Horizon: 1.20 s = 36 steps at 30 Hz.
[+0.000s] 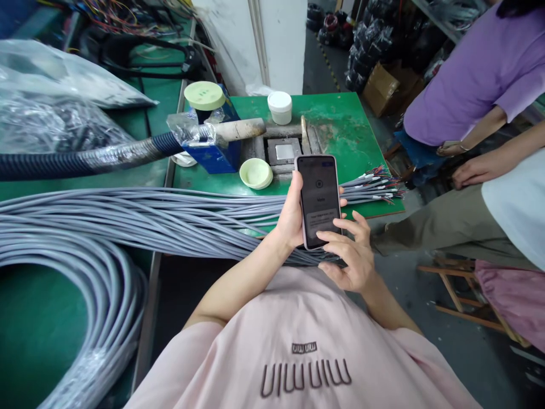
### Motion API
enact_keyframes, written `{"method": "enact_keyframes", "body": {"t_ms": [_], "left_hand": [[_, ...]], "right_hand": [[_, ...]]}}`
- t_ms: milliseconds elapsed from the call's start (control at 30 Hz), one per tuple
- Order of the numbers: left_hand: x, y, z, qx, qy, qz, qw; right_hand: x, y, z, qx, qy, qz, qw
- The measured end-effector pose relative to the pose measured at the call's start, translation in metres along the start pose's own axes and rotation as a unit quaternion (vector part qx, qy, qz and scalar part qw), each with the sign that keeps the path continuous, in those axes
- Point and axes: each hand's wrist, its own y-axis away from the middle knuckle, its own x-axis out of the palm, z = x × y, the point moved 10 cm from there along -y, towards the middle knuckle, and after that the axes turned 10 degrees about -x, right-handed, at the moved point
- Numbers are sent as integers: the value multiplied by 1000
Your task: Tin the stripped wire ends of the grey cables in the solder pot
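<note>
In front of my chest, my left hand (290, 213) is wrapped round a smartphone (318, 193) held upright, its dark screen facing me with a lighter panel low on it. Over the lower right of that screen hovers my right hand (351, 250), fingers apart and holding nothing; a fingertip is at or just above the glass, I cannot tell which. Behind the phone runs a thick bundle of grey cables (204, 218). Its stripped ends with coloured wires (378, 184) lie to the right on the green table (340, 122).
A solder pot (284, 151) is set into the table, near a white jar (280, 108) and a pale green lid (256, 173). A ribbed hose (128, 154) reaches in from the left past a blue box (213, 150). Two people are at the right, by a wooden stool (455, 289).
</note>
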Motion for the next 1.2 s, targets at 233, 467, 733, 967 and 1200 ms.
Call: {"method": "enact_keyframes", "body": {"t_ms": [233,467,733,967,1200], "left_hand": [[2,-2,0,-8,12,14,1000],[2,-8,2,-21,-20,5,1000],[20,-28,-2,6,-3,40,999],[35,-72,0,27,-27,34,999],[56,-98,-2,49,-61,34,996]], "right_hand": [[-17,3,3,-10,-1,-49,999],[-32,14,4,-4,-3,-84,996],[-31,49,-10,57,-112,-116,985],[31,82,-21,165,-169,-27,971],[51,85,-21,163,-137,26,977]]}}
